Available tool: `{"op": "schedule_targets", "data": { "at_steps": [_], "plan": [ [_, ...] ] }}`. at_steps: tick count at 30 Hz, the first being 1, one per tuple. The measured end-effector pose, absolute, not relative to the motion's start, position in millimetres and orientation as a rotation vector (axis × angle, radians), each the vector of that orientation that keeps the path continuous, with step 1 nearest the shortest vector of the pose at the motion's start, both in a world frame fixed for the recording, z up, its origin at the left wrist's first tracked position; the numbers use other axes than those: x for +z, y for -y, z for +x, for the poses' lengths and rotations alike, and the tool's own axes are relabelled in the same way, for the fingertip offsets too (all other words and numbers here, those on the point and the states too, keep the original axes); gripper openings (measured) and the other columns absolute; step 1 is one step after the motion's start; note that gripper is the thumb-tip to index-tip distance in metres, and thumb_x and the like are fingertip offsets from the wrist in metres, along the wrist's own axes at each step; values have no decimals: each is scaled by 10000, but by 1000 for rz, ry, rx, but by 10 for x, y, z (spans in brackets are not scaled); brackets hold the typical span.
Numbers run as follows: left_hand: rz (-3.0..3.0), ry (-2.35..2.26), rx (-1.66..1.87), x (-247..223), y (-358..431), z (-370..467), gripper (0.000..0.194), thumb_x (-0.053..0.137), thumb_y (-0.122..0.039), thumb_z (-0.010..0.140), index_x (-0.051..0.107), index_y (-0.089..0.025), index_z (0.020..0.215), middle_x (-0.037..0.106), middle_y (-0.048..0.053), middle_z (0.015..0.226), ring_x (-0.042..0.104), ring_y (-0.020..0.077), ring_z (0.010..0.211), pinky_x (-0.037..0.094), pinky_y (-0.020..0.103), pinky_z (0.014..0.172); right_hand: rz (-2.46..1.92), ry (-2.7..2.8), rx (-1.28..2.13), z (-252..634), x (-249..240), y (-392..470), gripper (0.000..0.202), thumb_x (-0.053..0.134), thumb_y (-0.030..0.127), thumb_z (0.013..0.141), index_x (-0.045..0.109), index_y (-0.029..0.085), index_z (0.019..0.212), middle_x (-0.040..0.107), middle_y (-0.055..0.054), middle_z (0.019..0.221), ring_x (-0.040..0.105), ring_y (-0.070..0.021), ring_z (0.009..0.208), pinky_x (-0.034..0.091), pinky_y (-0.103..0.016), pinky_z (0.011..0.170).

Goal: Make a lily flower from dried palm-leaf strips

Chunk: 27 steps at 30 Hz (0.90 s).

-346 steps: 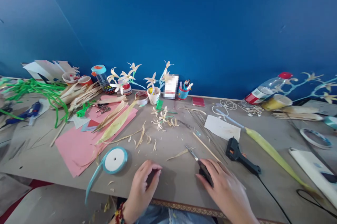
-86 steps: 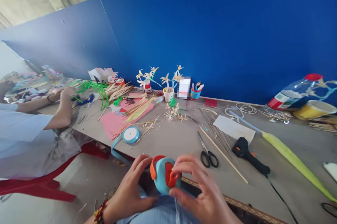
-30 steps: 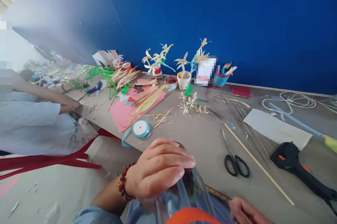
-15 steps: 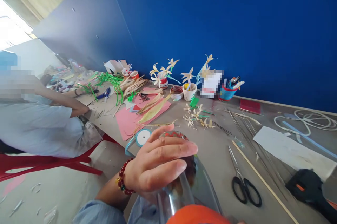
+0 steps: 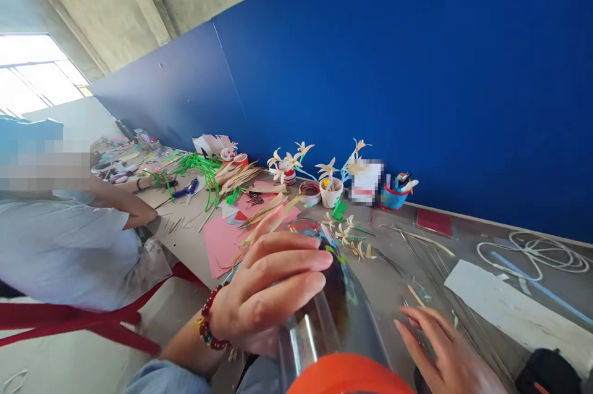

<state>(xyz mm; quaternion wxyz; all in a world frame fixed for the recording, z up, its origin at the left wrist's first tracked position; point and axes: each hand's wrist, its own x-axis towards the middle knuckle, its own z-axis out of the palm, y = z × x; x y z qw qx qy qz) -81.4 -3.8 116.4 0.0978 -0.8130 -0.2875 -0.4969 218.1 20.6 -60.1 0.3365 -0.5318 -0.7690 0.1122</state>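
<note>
My left hand (image 5: 278, 276) is wrapped round a large clear bottle (image 5: 312, 332) with an orange rim or cap (image 5: 349, 375), tilted close below the camera. Something dark shows inside it, and colourful patterns appear near its far end. A beaded bracelet (image 5: 210, 320) circles that wrist. At the lower right, my right hand (image 5: 438, 341) hovers or rests over the scissors (image 5: 419, 378), its fingers stretched out and holding nothing visible. Most of the scissors is hidden beneath that hand. Pale handmade flowers (image 5: 348, 233) with wire stems lie beyond the bottle.
A glue gun (image 5: 546, 372) lies at the lower right, near a white sheet (image 5: 509, 310) and coiled cord (image 5: 532, 252). Pots of flowers (image 5: 331, 193) and a tool cup (image 5: 395, 195) line the blue wall (image 5: 417, 73). Left, a co-worker (image 5: 69, 246) sits beside pink paper (image 5: 220, 243) and green stems (image 5: 199, 168).
My right hand has come into view from the lower right, over the scissors. The view has tilted upward, showing more ceiling. My left hand keeps its hold on the bottle.
</note>
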Motion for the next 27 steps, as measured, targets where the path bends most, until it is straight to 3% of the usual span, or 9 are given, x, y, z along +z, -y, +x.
{"op": "schedule_targets", "data": {
  "at_steps": [3,6,9,13,19,22,27],
  "plan": [
    [-2396,865,-1418,1251,60,-847,506,530,-417,948,437,-207,1399,705,101,1164,593,263,1176,340,596,1133,-1300,2152,92,2087,-631,-579,261,483,442,896,666,279,986,750,-92,978,742,-334,876,618,-447,708],
    [-2388,849,-1386,1322,83,-906,592,596,-393,917,402,-183,1436,697,102,1197,533,268,1243,250,611,1174,-1255,2226,14,2029,-707,-808,272,463,397,916,675,252,1005,743,-99,996,739,-311,863,605,-438,734],
    [-2387,837,-1348,1361,104,-943,565,554,-352,948,383,-174,1456,684,102,1235,491,260,1286,182,623,1193,-1221,2278,-42,1988,-734,-966,232,476,317,921,677,234,1004,735,-111,1019,730,-298,879,585,-407,740],
    [-2315,863,-1361,1386,123,-956,538,520,-353,966,385,-191,1460,682,96,1250,496,244,1292,189,606,1201,-1190,2301,-136,1912,-689,-1219,222,466,199,924,676,223,990,731,-119,1017,722,-295,859,560,-399,727],
    [-2305,811,-1282,1500,139,-1042,569,527,-347,963,357,-182,1480,661,87,1302,465,245,1333,136,593,1220,-1194,2302,-130,1780,-612,-1654,252,445,175,922,669,172,1037,705,-162,1091,681,-329,975,512,-422,825],
    [-2300,776,-1278,1572,172,-1075,644,585,-375,926,349,-156,1484,608,102,1367,448,255,1342,117,567,1232,-1210,2301,-95,1718,-647,-1827,275,436,155,911,670,185,1052,701,-156,1114,673,-330,995,496,-419,833],
    [-2251,790,-1298,1622,242,-1079,664,621,-399,898,380,-139,1460,599,110,1371,450,267,1342,106,589,1224,-1292,2296,56,1619,-883,-2094,205,519,193,787,697,270,855,736,-95,931,724,-337,839,545,-425,732]
  ]
}}
